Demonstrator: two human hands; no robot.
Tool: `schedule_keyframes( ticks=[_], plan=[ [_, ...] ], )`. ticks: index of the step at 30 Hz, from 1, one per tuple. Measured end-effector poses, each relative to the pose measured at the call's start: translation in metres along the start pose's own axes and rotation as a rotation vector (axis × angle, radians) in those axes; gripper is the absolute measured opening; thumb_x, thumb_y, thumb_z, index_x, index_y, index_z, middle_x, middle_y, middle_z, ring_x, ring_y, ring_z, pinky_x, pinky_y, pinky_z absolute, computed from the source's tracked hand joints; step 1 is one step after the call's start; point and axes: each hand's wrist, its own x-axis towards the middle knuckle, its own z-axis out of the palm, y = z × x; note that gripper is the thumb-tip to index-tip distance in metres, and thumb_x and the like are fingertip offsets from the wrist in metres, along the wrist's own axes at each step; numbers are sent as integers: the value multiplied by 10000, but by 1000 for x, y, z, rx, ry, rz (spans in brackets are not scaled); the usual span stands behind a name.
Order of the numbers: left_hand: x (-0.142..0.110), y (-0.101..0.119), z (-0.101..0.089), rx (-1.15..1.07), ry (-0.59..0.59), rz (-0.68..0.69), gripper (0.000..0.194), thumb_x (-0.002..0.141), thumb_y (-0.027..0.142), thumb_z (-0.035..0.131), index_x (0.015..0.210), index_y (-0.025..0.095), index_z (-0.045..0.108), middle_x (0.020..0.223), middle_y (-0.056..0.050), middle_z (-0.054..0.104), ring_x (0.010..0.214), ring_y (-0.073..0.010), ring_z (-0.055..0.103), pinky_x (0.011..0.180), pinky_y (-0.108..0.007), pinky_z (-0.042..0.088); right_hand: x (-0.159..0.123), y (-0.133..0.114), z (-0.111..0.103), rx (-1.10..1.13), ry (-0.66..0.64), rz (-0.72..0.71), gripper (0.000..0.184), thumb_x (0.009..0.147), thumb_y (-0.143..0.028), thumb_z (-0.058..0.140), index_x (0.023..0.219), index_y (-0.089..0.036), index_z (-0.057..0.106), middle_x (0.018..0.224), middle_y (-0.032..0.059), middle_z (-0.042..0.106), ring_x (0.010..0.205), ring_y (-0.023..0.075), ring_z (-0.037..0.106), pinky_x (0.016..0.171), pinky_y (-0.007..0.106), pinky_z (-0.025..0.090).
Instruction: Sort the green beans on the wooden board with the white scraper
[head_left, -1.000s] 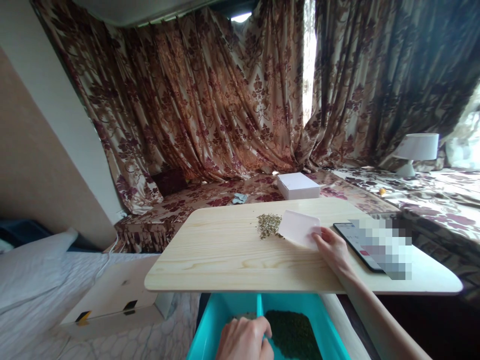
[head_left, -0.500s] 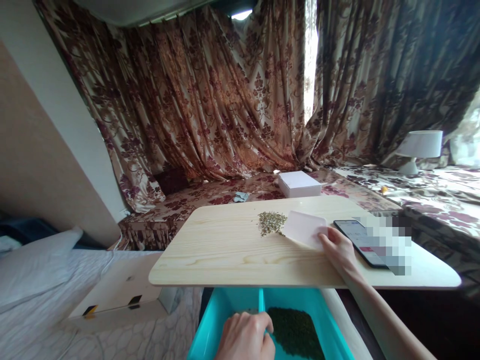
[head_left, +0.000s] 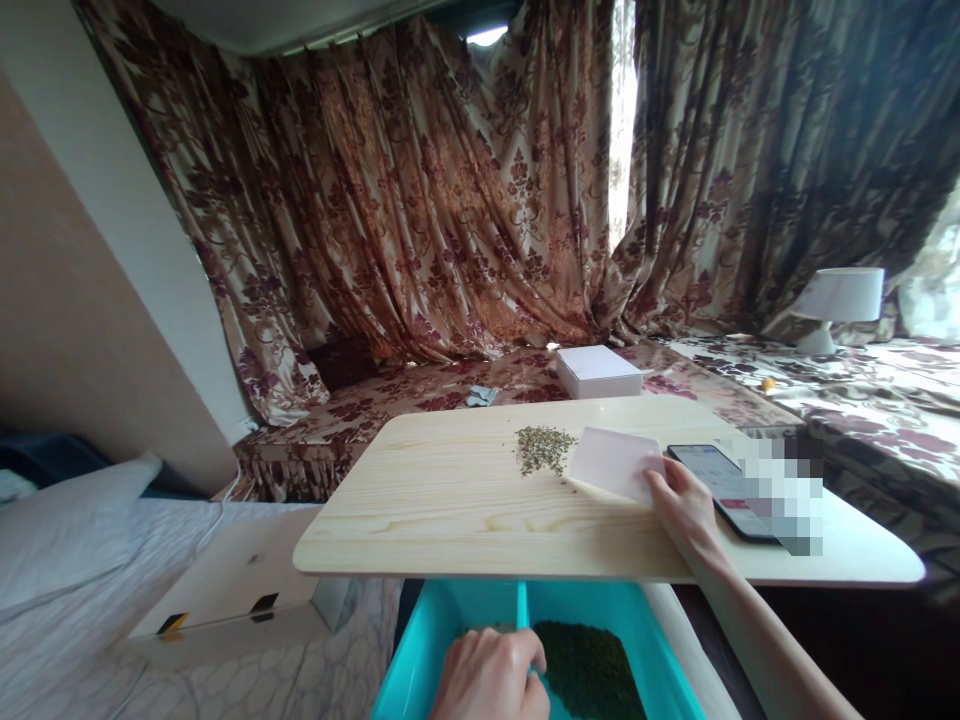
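My right hand (head_left: 684,508) rests on the pale wooden table (head_left: 450,500) and pinches the near edge of a white card (head_left: 613,464), whose far edge stands just right of a small heap of greenish dried bits (head_left: 543,448). My left hand (head_left: 491,676) is down below the table's front edge, fingers curled over the middle divider of a turquoise bin (head_left: 442,630). The bin's right compartment holds a dark green mass (head_left: 589,655). What lies under my left fingers is hidden.
A phone (head_left: 724,486) lies on the table right of my hand. Behind the table a white box (head_left: 598,371) sits on a patterned bench, with a white lamp (head_left: 832,305) at the far right. A flat white carton (head_left: 247,585) and bedding lie to the left.
The card and my right hand have slid slightly right, away from the heap of dried bits. My left hand stays on the bin's divider.
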Motion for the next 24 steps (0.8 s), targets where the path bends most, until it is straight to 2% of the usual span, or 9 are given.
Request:
schedule_keyframes(
  ticks=[5,10,13,24],
  plan=[
    [0,0,0,8,-5,3,409,804,214,403,1110,282,665,1074,-63,676,1061,-258,579,926,-357,396,-2,5,-8,-26,-17,0,285,634,-390,538,798,-200,674,713,53,727,663,225,655,627,313,481],
    [3,1,0,7,-2,8,414,804,223,399,1118,288,661,1077,-59,678,1066,-253,579,926,-350,395,-8,10,-19,82,-83,25,251,624,-382,601,803,-220,668,766,55,754,729,237,693,682,311,517],
    [4,1,0,19,-22,17,416,804,225,400,1125,283,659,1080,-62,680,1060,-262,587,915,-353,405,-8,10,-18,113,-129,30,238,613,-387,617,776,-220,666,739,49,751,722,242,697,679,315,525],
    [4,-1,2,11,29,16,410,808,192,391,1094,273,673,1056,-59,689,1046,-261,597,922,-360,411,-2,12,-9,89,-226,11,236,624,-403,621,750,-212,679,730,48,754,700,237,692,645,318,513]
  ],
)
